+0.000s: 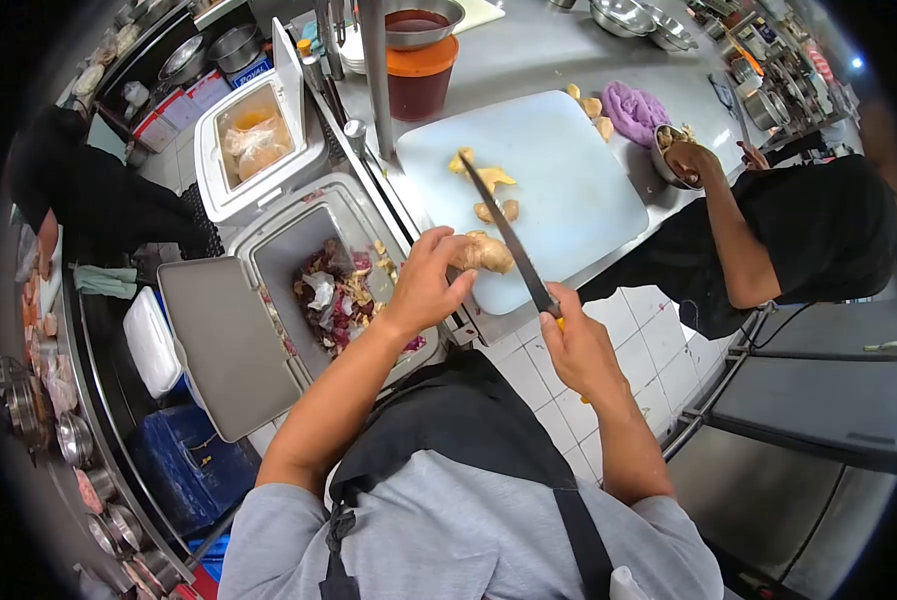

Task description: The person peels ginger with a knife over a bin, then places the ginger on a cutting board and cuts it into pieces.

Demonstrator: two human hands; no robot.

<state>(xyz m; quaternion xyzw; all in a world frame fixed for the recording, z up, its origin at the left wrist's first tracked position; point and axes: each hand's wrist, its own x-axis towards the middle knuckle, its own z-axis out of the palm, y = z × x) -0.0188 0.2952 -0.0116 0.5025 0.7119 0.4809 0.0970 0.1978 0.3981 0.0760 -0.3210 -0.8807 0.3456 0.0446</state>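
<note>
My right hand (575,340) is wrapped round the yellow handle of a long knife (508,233), whose blade reaches up over a white cutting board (568,150). At the board's near left edge my left hand (428,280) has its fingertips on a large piece of ginger (484,253). A smaller brown ginger piece (496,211) lies just beyond, left of the blade. Peeled yellow pieces (490,178) rest under and beside the knife tip.
An open bin (318,205) of scraps stands left of the board, with an open white cooler (258,195) behind. A purple cloth (635,110) and ginger pieces (603,127) lie beyond. At right a co-worker (808,230) reaches into a metal bowl (665,165); another person (98,190) stands left.
</note>
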